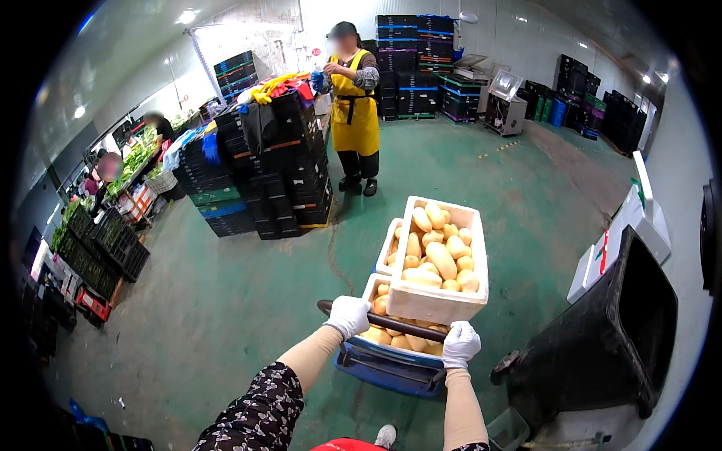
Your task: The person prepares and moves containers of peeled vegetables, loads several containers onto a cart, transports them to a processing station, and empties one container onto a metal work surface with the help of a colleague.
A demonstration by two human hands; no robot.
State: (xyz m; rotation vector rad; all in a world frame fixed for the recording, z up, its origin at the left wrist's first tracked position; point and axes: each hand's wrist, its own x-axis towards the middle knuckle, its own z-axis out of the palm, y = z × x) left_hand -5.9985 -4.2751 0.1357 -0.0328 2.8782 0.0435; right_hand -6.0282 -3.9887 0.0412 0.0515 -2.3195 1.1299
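Observation:
Both hands wear white gloves and grip the dark push handle (401, 326) of a blue platform cart (389, 369). My left hand (348, 317) closes around the handle's left part, and my right hand (461, 343) holds its right end. White foam boxes ride on the cart, filled with pale yellow, potato-like produce (441, 259). The topmost foam box (437, 304) sits across the lower ones. Beneath it, nearest the handle, a lower foam box (369, 287) shows more of the same produce. Another foam box (389, 239) is partly hidden behind the top one.
A person in a yellow apron (355, 127) stands ahead, beside stacked black crates (282, 163). To the right are a black wheeled bin (592, 332) and white foam boxes (598, 259). Leafy greens lie on a table (135, 158) at left, where other people are. A metal machine (506, 107) stands farther back.

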